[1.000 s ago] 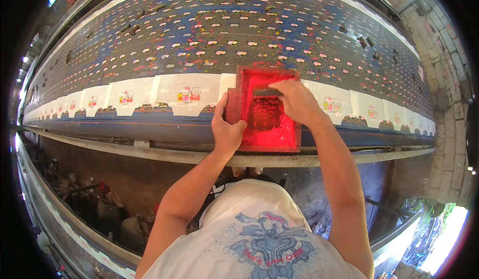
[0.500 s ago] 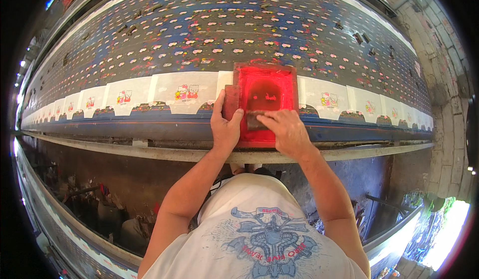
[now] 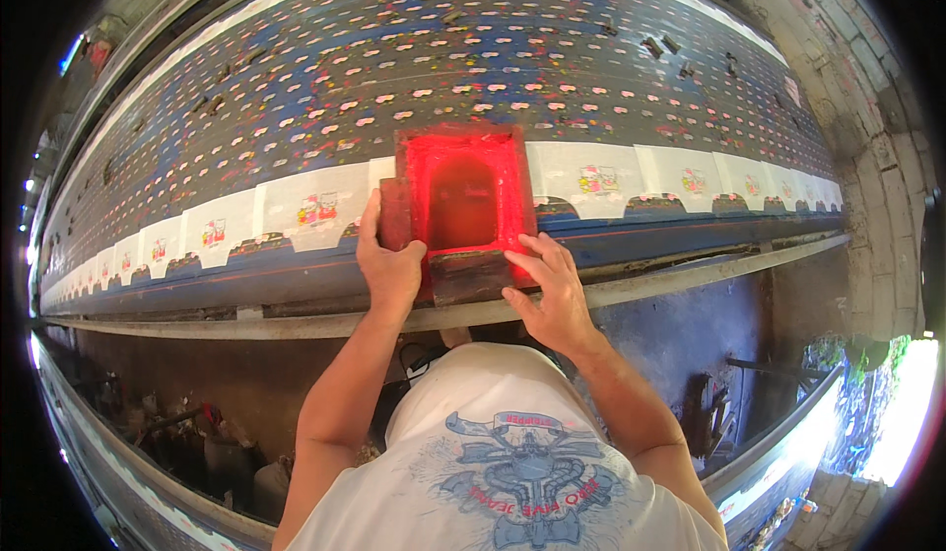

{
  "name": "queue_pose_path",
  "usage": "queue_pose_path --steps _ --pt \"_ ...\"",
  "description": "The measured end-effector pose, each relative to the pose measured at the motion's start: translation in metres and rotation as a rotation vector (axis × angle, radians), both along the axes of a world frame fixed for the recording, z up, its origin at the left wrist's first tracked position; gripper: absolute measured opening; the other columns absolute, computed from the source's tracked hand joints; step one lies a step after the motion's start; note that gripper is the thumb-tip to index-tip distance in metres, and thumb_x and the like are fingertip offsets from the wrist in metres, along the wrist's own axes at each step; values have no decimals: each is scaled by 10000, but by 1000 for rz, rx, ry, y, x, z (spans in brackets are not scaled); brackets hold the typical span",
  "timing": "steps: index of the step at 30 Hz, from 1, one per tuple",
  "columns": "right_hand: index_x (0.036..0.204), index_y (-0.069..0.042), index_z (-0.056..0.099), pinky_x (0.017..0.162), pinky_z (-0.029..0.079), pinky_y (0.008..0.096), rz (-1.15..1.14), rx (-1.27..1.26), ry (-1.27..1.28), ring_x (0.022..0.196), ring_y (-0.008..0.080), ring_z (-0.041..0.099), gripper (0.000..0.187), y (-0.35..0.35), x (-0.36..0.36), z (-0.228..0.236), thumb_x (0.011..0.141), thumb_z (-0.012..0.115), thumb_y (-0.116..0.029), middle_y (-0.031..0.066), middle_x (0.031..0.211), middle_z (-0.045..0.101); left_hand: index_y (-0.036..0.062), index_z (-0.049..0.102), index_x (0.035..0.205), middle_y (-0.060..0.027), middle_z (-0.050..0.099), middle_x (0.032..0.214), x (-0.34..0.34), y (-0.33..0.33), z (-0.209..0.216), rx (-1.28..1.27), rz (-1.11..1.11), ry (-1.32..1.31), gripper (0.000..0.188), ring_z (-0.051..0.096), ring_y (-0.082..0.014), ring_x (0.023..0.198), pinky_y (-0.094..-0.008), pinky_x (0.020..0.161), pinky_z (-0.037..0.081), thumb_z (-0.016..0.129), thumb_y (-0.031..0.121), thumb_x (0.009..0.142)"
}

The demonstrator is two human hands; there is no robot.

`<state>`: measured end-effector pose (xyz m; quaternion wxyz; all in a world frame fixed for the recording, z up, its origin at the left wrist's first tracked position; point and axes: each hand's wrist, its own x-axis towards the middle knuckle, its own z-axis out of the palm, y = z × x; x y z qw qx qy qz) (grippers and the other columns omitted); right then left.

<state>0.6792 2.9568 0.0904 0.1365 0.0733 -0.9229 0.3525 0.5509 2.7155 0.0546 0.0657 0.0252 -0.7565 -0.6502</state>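
Screen-printing frame (image 3: 523,181): white panels (image 3: 279,204) at nine and three o'clock, rail (image 3: 286,327) at six. Left hand (image 3: 392,273) clamps side block (image 3: 395,216); right hand (image 3: 554,293) splayed.

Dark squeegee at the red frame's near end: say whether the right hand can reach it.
Probably yes: the right hand is open beside the right end of the dark squeegee, with nothing visible between; the left hand grips the red frame at its left.

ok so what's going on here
A person's left hand holds the side block of a red-smeared frame on a long table, in line with a row of white printed sheets. The right hand is open at the frame's near right corner, and a dark flat block lies across the frame's near end.
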Motion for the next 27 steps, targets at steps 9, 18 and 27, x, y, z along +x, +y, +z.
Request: queue_pose_path --steps 9,18,27 --pt "1446 -73 775 1297 444 540 -72 -342 -98 1537 425 582 503 115 32 -11 953 869 -109 178 1570 705 2 494 1721 -186 612 1643 20 111 3 131 -30 112 1003 610 -260 1505 -382 1268 486 707 -180 758" --pt "1437 -80 777 1320 400 577 -43 -366 -65 1583 467 520 523 234 62 -16 923 870 -94 162 1569 711 -42 470 1727 -171 597 1670 44 228 -3 199 -37 -32 1012 588 -259 1536 -390 1290 466 701 -180 751" --pt "1431 -67 777 1322 397 572 72 -399 -55 1597 469 505 519 271 73 -23 919 863 -75 174 1597 681 -52 455 1732 -183 605 1677 41 242 -13 234 -56 -29 1013 623 -250 1513 -375 1257 506 698 -203 760"
